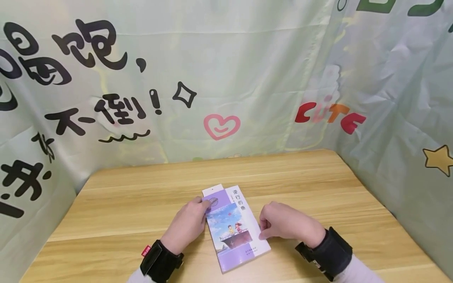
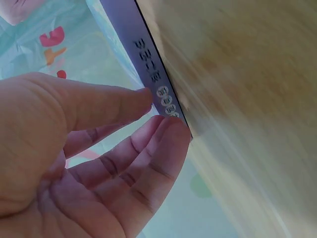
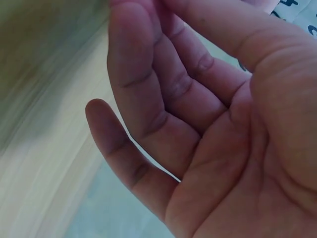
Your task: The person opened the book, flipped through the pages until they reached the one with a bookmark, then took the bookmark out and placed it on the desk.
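In front of a printed cloth [image 1: 262,59] stands a wooden table [image 1: 134,188], and on it lies a book [image 1: 230,228] with a purple and white cover. The left hand [image 1: 187,225] grips its upper left edge between thumb and fingers; the right hand [image 1: 288,221], fingers curled, pinches its right edge lower down.

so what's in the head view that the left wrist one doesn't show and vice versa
Only the head view shows the gold star, black wristbands and the cartoon pair on the book. Only the left wrist view shows the spine lettering and the palm of the left hand. Both show that hand, the book, table and backdrop.
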Motion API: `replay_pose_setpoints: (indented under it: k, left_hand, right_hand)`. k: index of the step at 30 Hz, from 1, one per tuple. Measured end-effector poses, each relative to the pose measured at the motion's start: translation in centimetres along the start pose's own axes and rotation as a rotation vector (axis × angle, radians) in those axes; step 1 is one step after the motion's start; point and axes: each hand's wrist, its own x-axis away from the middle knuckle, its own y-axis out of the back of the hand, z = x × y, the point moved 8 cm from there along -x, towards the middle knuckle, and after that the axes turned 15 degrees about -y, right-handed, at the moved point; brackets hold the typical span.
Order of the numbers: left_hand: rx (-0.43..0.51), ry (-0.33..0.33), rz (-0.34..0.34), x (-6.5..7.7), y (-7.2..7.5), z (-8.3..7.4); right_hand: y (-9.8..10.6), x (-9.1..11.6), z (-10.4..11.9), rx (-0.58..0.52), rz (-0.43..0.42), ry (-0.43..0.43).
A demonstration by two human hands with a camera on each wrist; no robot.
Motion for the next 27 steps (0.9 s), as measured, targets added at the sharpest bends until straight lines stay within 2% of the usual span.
replay_pose_setpoints:
  k: [14, 27]
  left_hand:
    - [0.033, -0.019, -0.016, -0.1, 0.1, -0.4]
    - [0.051, -0.035, -0.030, -0.1, 0.3, -0.8]
  right_hand:
    - [-1.4, 1.0, 2.3, 0.029, 0.045, 0.038]
    - [-1.5, 1.2, 2.6, 0.023, 0.042, 0.047]
